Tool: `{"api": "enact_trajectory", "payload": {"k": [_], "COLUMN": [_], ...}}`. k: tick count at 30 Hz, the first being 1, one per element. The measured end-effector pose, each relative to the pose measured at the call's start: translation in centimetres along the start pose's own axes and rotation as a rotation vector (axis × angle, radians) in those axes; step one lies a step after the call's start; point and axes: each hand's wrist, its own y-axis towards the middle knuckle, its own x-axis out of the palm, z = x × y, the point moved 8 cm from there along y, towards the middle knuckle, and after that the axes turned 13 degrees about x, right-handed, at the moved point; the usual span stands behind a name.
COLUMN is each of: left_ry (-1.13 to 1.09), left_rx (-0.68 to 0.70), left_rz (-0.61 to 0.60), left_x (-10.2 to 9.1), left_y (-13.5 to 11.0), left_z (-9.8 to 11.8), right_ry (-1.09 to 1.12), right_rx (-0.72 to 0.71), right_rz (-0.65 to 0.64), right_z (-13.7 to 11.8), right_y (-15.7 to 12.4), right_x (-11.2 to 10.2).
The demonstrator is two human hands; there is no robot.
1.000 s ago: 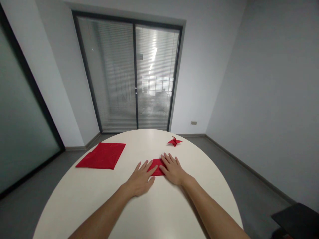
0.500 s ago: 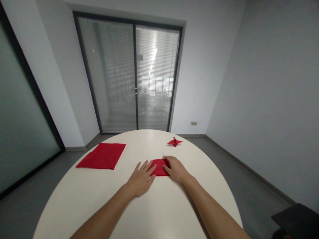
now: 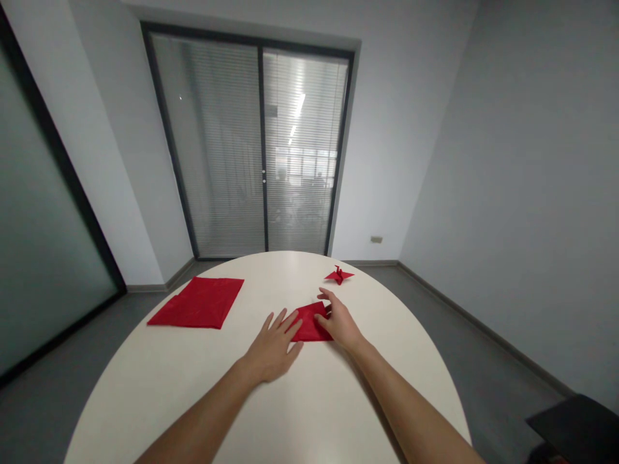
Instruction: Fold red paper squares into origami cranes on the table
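A folded piece of red paper lies on the white round table in front of me. My left hand rests with spread fingers over the paper's left side. At the paper's right side, my right hand grips it between thumb and fingers, and the far right corner is lifted off the table. Part of the right edge is hidden behind that hand. Beyond my right hand stands a red origami crane.
Several red sheets or one larger red sheet lie flat at the table's left. A black object, perhaps a chair part, shows at the lower right. Glass doors with blinds stand behind the table.
My right hand has risen slightly, lifting the far right part of the red paper, which lay flat before. My left hand has stayed in place.
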Motion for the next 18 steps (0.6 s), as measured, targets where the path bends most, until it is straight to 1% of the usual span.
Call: {"api": "enact_trajectory", "payload": {"k": [3,7,10,18], "left_ry": [0.010,0.027,0.035,0.050], "left_rx": [0.026,0.043,0.035,-0.002], "left_rz": [0.034,0.068,0.079,0.112], "left_x": [-0.8,-1.6,-1.6,-1.7], "left_y": [0.0,0.0,0.0,-0.1], "left_z": [0.6,1.1,1.1,0.5], "right_ry": [0.000,-0.052,-0.040,-0.030], "right_rx": [0.020,0.001,-0.036,-0.097], "right_rz": [-0.019,-0.020,-0.038,-0.149], "right_z": [0.2,-0.4,-1.0,-2.4], "right_y": [-0.1,-0.3,-0.6,-1.3], "right_x": [0.3,0.3,0.4,1.2]}}
